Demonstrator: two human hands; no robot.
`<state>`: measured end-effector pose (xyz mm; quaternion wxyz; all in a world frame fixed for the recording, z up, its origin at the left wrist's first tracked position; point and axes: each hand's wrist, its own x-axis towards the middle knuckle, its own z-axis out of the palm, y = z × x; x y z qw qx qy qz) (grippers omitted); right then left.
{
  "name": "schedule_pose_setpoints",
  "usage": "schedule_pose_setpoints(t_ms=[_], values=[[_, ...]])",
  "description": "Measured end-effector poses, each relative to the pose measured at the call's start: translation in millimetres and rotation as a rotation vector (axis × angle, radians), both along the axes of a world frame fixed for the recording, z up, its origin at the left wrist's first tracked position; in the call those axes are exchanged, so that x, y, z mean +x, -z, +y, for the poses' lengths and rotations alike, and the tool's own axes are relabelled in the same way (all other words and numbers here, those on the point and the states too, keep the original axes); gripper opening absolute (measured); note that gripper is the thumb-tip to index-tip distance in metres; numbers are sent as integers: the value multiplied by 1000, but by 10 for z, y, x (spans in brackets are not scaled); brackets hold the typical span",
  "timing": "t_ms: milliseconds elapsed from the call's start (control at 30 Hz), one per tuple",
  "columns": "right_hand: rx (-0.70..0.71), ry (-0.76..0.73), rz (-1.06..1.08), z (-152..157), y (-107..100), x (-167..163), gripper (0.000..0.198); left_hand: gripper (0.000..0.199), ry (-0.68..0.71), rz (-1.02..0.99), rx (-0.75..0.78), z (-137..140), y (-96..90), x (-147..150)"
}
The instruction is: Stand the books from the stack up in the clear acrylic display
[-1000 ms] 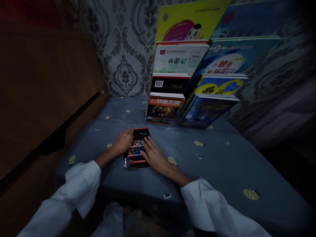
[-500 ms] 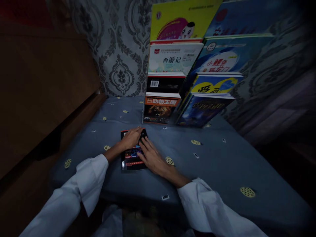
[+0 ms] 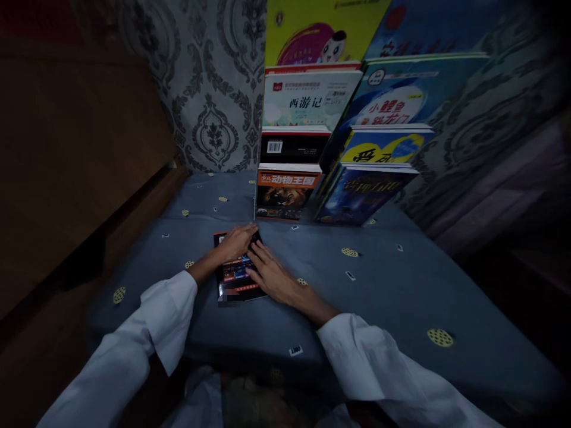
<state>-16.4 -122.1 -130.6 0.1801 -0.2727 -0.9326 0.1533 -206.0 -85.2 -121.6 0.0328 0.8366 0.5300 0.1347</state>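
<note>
A dark book (image 3: 232, 286) with a red band and small coloured pictures on its cover lies flat on the blue-grey cloth (image 3: 312, 273). My left hand (image 3: 238, 242) rests across its upper part, fingers stretched toward its far right corner. Over the book's right side lies my right hand (image 3: 272, 272), flat with fingers spread and their tips on the cover. Neither hand is wrapped round the book. Much of the cover is hidden under both hands.
Behind the hands a tiered book rack stands against the patterned wall (image 3: 214, 131). It holds several books in two columns, among them a lion-cover book (image 3: 285, 195) and a blue book (image 3: 363, 193) at the bottom. A brown wooden cabinet (image 3: 80, 148) borders the left.
The whole view has shifted slightly, so the rack and cloth appear a little further left and up. Both hands stay on the book, with little visible movement.
</note>
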Motion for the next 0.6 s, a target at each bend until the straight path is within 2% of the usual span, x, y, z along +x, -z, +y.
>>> schedule_pose_setpoints(t_ms=[200, 400, 600], values=[[39, 40, 40, -18, 30, 30, 48, 49, 19, -15, 10, 14, 30, -25], [58, 41, -4, -55, -46, 95, 48, 49, 28, 31, 8, -44, -4, 3], [-45, -84, -36, -71, -79, 300, 70, 50, 63, 73, -1, -146, -77, 54]])
